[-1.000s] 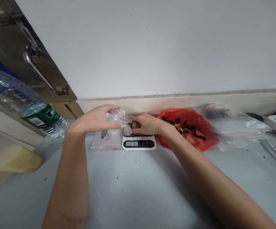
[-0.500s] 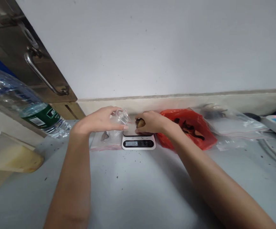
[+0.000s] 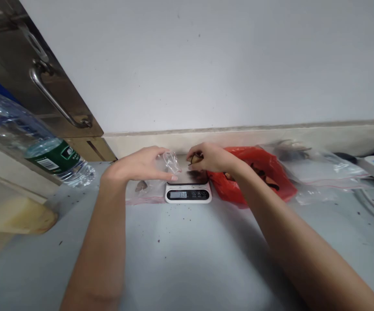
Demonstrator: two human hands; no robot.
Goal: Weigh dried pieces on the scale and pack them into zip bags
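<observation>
The left forearm rises from the near edge and bends sharply at the wrist, so the left hand [image 3: 138,163] turns to the right, back upward, at the left side of the small white scale [image 3: 188,194]. Its fingers and thumb are spread in a C-shape, holding a clear plastic bag [image 3: 171,162] between them over the left part of the weighing plate. The right forearm slants in from the near right, and the right hand [image 3: 214,156] reaches left with curled fingers over the far right part of the plate. Its fingertips and thumb are clamped on a brown dried piece [image 3: 196,158], which hangs just above the plate with a dark shadow beneath it. The scale's display is lit, but its digits are too blurred to read surely. Just right of the scale, partly behind the right wrist and forearm, an open red bag [image 3: 275,177] holds dark brown pieces [image 3: 272,185]. Left of the scale, below the left hand, a flat zip bag [image 3: 156,190] lies on the grey counter [image 3: 174,259] with a small dark piece [image 3: 140,186] showing.
</observation>
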